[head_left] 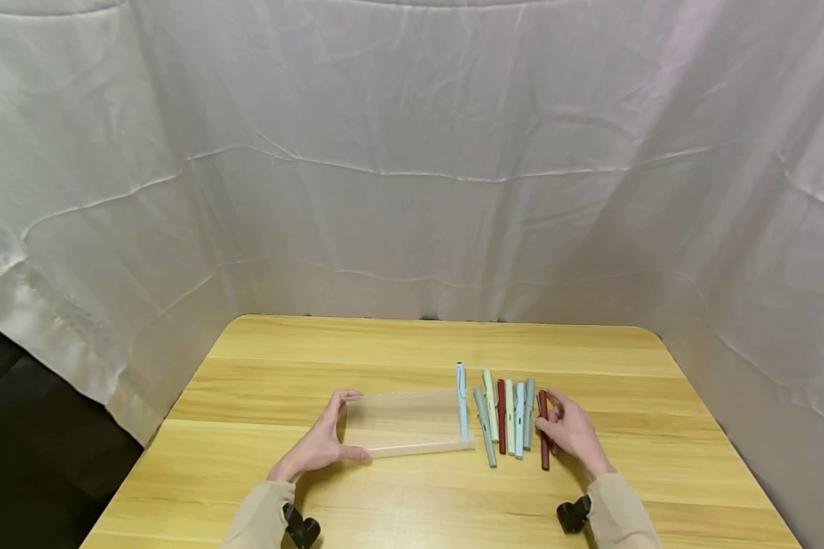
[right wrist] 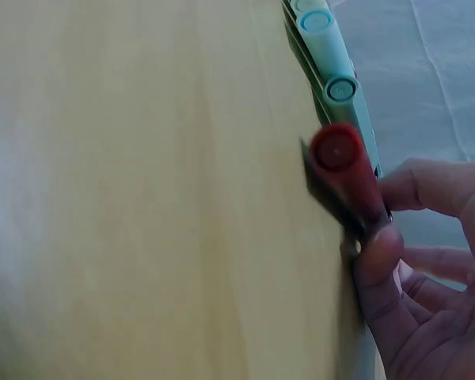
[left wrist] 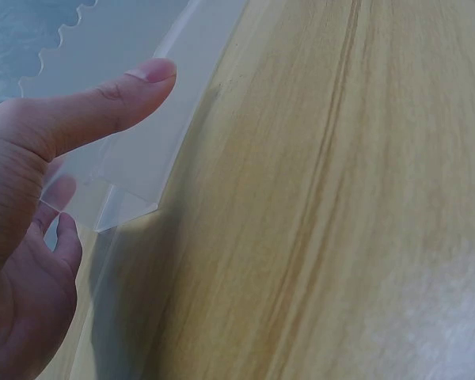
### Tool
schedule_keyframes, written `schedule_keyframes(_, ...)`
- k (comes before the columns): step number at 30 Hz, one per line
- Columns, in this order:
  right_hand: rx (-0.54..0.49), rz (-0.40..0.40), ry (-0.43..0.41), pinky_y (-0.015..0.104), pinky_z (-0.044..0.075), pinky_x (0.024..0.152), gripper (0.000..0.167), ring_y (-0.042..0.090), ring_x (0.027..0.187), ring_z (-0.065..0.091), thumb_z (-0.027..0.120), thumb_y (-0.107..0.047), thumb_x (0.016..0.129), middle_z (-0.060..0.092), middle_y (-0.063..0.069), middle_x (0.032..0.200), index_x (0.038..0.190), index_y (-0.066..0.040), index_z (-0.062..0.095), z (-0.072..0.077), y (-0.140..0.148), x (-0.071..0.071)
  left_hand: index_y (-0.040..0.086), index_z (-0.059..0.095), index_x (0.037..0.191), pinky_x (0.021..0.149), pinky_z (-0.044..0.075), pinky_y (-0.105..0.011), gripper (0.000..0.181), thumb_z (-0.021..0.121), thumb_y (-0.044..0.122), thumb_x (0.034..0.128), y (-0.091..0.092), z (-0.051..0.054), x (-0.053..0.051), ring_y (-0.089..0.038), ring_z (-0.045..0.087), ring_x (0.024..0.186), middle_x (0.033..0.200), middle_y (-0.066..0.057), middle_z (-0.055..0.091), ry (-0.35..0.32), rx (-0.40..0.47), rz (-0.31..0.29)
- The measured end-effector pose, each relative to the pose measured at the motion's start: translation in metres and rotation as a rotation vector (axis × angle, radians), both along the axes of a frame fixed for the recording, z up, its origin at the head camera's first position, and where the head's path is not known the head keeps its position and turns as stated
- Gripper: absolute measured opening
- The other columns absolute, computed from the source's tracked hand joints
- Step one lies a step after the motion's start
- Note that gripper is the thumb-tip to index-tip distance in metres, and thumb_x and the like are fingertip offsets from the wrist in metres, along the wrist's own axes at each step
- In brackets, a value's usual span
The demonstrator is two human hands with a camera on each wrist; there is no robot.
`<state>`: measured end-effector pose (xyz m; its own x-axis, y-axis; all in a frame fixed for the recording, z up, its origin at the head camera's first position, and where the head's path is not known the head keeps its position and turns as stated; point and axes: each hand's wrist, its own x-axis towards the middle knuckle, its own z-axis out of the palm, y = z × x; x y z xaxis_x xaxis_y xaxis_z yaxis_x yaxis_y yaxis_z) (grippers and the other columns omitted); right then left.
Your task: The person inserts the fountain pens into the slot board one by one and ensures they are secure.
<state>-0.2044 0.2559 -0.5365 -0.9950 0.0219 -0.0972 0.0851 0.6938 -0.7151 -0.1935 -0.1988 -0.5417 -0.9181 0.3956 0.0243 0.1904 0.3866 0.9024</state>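
The dark red pen (head_left: pixel 545 444), its long axis running near to far, was pinched by the right hand (head_left: pixel 571 432), while the clear tray (head_left: pixel 401 419) left of that grip was held by the left hand (head_left: pixel 323 442).

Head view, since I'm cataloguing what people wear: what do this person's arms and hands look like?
The left sleeve and right sleeve are plain beige and long. A small black device sits at each wrist, left and right, with no cable visible. The left hand and right hand wear no gloves.
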Motion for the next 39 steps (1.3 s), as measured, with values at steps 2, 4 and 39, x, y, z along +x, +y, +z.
schedule_keyframes(2, 0.000, 0.015, -0.007, 0.024, 0.053, 0.056, 0.074, 0.015, 0.048, 0.056, 0.064, -0.011, 0.089, 0.058, 0.006, 0.078, 0.152, 0.007, 0.031, 0.0022, 0.0002, 0.0001, 0.008, 0.030, 0.145, 0.128, 0.013, -0.059, 0.101, 0.093, 0.018, 0.0667, -0.0001, 0.0004, 0.0000, -0.046, 0.016, 0.154, 0.158, -0.020, 0.029, -0.005, 0.003, 0.004)
schedule_keyframes(4, 0.008, 0.031, -0.009, 0.026, 0.054, 0.060, 0.075, 0.016, 0.049, 0.057, 0.064, -0.012, 0.090, 0.058, 0.006, 0.077, 0.153, 0.007, 0.029, 0.0044, 0.0004, -0.0002, 0.008, 0.030, 0.145, 0.128, 0.013, -0.060, 0.102, 0.093, 0.017, 0.0661, -0.0001, 0.0009, 0.0000, -0.047, 0.016, 0.154, 0.158, -0.021, 0.028, -0.010, 0.007, 0.009)
schedule_keyframes(39, -0.050, -0.033, -0.021, 0.029, 0.058, 0.053, 0.066, 0.017, 0.059, 0.061, 0.070, -0.019, 0.088, 0.056, 0.008, 0.087, 0.145, -0.001, 0.042, 0.0055, 0.0020, 0.0016, 0.006, 0.031, 0.144, 0.125, 0.014, -0.066, 0.097, 0.092, 0.017, 0.0690, 0.0005, -0.0023, 0.0001, -0.053, 0.018, 0.151, 0.157, -0.024, 0.030, 0.032, 0.000, -0.004)
